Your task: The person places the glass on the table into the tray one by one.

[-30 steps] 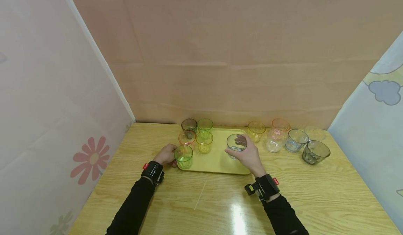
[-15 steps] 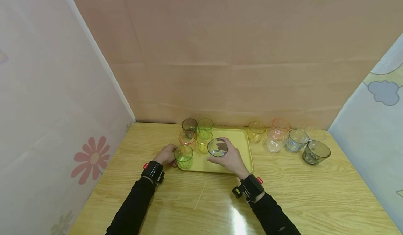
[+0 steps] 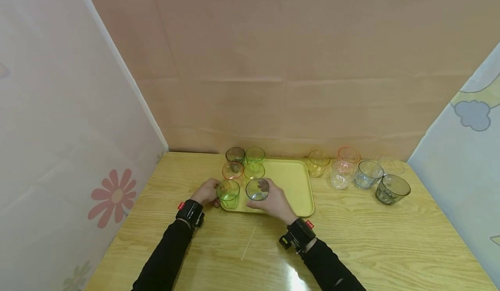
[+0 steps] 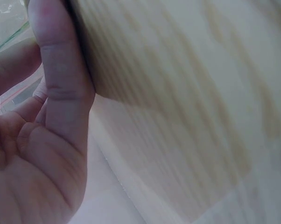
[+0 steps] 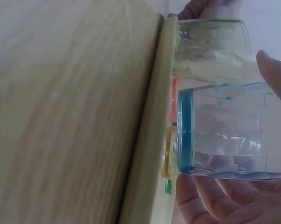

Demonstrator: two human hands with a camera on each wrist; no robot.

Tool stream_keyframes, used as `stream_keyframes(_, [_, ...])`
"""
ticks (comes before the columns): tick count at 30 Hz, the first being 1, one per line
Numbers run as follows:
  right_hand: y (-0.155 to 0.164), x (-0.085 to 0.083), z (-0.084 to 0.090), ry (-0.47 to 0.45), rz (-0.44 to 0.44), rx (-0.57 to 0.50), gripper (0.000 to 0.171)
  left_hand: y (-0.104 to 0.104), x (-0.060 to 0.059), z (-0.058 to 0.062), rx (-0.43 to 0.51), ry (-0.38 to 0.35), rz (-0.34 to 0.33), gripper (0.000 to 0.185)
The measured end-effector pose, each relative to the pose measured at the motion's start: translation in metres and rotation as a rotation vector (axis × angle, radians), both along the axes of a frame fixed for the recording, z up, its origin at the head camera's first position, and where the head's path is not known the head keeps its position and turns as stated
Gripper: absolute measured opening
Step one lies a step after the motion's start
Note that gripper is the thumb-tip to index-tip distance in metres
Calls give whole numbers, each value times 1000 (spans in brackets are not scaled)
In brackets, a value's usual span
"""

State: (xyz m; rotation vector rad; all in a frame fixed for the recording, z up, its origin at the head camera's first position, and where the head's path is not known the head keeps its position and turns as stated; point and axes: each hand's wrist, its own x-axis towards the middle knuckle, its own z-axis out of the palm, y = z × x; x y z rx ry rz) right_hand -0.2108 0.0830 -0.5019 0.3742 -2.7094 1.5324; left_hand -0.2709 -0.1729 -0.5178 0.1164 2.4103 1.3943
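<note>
A yellow tray (image 3: 293, 187) lies on the wooden table (image 3: 371, 234). My right hand (image 3: 269, 197) grips a clear bluish glass (image 3: 257, 189) upright at the tray's front, close beside a green glass (image 3: 228, 193). In the right wrist view the bluish glass (image 5: 224, 130) has its base at or barely above the tray rim (image 5: 150, 140), my fingers (image 5: 210, 200) curl round it, and the green glass (image 5: 210, 49) stands behind. My left hand (image 3: 207, 192) holds the tray's front left corner next to the green glass. Only its fingers (image 4: 61, 93) and the wood show in the left wrist view.
Several more glasses stand on the tray's left part: dark (image 3: 235, 154), green (image 3: 254, 154), orange (image 3: 232, 171), yellow (image 3: 254, 171). Several glasses stand in a row right of the tray, from a yellow one (image 3: 317, 162) to a dark one (image 3: 392, 188). Screens close off three sides.
My right hand has carried the bluish glass leftward across the tray, from its right part to beside the green glass. The left hand has stayed put.
</note>
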Motion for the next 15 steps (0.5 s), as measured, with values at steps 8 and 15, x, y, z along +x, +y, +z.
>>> stream_keyframes(8, [-9,1,-3,-33,-10,14,85,1,1,1,7,-1,3,14])
stream_keyframes(15, [-18,-2,-6,-56,-44,32,90,1,0,0,-2,6,5,16])
